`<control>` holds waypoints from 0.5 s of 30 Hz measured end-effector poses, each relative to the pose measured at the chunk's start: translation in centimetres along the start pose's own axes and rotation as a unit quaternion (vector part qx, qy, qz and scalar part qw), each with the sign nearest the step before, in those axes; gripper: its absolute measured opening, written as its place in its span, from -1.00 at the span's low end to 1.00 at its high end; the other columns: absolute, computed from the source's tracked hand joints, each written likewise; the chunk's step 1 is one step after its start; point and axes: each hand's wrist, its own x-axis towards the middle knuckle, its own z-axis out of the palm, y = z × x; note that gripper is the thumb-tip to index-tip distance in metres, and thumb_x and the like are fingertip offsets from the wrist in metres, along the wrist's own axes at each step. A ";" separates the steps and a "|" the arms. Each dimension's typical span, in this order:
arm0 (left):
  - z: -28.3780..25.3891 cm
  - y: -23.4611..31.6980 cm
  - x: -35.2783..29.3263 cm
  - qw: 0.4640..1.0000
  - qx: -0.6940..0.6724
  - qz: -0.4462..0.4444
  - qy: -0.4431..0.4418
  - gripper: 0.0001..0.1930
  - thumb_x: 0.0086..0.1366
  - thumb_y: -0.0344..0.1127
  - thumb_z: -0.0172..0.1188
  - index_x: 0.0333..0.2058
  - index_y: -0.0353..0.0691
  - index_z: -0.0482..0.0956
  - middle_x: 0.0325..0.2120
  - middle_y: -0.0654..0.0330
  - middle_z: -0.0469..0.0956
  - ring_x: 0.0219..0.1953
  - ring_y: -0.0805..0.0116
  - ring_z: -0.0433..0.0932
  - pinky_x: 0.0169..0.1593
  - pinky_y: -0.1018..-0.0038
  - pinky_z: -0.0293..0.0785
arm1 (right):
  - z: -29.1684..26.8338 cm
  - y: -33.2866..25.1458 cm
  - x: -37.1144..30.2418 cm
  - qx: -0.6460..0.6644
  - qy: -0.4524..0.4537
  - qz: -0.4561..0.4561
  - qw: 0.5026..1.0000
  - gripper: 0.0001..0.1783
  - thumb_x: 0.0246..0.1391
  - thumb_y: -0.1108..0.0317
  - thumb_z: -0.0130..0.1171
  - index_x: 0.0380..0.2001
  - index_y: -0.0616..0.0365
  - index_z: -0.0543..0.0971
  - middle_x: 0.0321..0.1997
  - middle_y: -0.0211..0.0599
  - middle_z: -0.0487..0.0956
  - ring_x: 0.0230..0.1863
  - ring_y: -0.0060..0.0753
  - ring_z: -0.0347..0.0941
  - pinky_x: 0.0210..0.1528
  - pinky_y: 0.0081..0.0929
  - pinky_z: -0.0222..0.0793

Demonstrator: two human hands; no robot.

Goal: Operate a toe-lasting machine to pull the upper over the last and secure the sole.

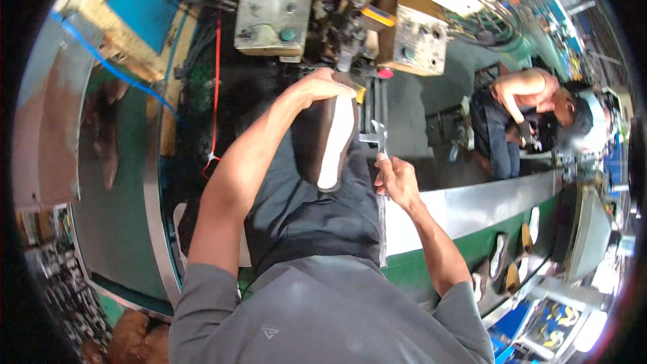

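Two hands busy: your left hand [322, 87] is clenched on the toe of the dark shoe [328, 136], white sole up, pressing it into the machine [350, 40]. Your right hand [397, 180] grips the metal lever [379, 140] beside it, likely to steady the work.

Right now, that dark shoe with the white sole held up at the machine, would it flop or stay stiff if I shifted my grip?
The dark shoe with the white sole probably stays stiff: it keeps its shape though the left hand grips only its top end. It seems fairly light, since one hand carries it. The smooth sole could slip.
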 end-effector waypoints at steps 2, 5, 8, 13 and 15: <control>2.8 -2.7 2.3 0.996 -0.032 -0.052 0.058 -0.28 0.27 -0.07 0.51 0.23 -0.48 0.53 0.06 -0.03 0.72 0.01 0.20 0.73 0.06 0.27 0.67 | -0.7 2.1 -0.4 -0.031 0.001 -0.013 0.999 -0.34 0.56 -0.09 0.02 -0.35 0.38 0.62 -0.55 -0.11 0.68 -0.54 -0.25 0.69 -0.41 -0.30 0.58; 6.0 -7.4 0.5 0.995 -0.019 0.012 0.096 -0.30 0.16 -0.23 0.57 0.20 -0.47 0.51 0.06 -0.09 0.71 0.04 0.14 0.71 0.14 0.24 0.64 | -1.0 4.4 0.0 -0.083 -0.004 -0.068 0.994 -0.37 0.52 -0.08 0.04 -0.41 0.32 0.59 -0.49 0.03 0.69 -0.37 0.11 0.71 -0.18 -0.07 0.57; 9.7 -12.1 -6.0 0.973 0.119 0.083 0.177 0.41 -0.17 -0.12 0.74 0.55 -0.45 0.01 0.46 -0.39 0.25 0.52 -0.24 0.27 0.53 0.10 0.29 | -0.8 5.1 0.5 -0.206 -0.018 -0.174 0.963 -0.53 0.47 0.04 0.09 -0.29 0.28 0.65 -0.35 0.26 0.65 -0.20 0.43 0.60 -0.12 0.15 0.50; 12.7 -17.1 -8.2 0.983 0.024 0.042 0.178 0.49 -0.01 -0.13 0.65 0.66 -0.15 -0.35 0.56 -0.44 -0.01 0.59 -0.37 0.05 0.60 -0.01 0.05 | 0.1 4.3 2.3 -0.270 -0.044 -0.265 0.925 -0.55 0.36 0.05 0.20 -0.40 0.27 0.68 -0.37 0.31 0.65 -0.24 0.54 0.60 -0.16 0.29 0.52; 12.3 -18.4 -7.7 0.986 -0.038 0.022 0.160 0.43 0.08 -0.15 0.62 0.65 -0.24 -0.36 0.57 -0.36 0.04 0.59 -0.18 0.13 0.59 0.19 0.10 | 0.3 3.2 3.3 -0.316 -0.086 -0.250 0.911 -0.53 0.38 0.01 0.16 -0.34 0.25 0.68 -0.34 0.28 0.67 -0.22 0.52 0.61 -0.16 0.30 0.51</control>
